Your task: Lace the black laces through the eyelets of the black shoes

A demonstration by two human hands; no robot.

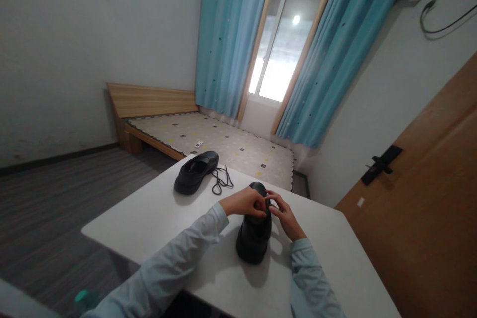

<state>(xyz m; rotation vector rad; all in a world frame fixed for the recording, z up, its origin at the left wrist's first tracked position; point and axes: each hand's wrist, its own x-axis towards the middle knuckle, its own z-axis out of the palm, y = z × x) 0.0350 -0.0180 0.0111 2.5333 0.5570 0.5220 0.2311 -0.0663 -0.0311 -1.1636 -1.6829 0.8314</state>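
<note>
A black shoe (254,239) stands on the white table in front of me, its heel toward me and its toe pointing away. My left hand (246,202) lies over the shoe's front opening, its fingers curled and closed. What those fingers pinch, if anything, is hidden. On the shoe's right side is my right hand (282,212), its fingers bent and the tips meeting near the lace area by my left hand. Whether a lace is between them is too small to see. A second black shoe (196,171) sits farther left, with a black shoelace (222,180) lying loose beside it.
The white table (149,218) reaches out to both sides. Behind it stands a bed (238,149) with a patterned mattress and a small white object (198,144) on it. A wooden door (428,198) is on the right. A dark object (194,305) lies at the near table edge.
</note>
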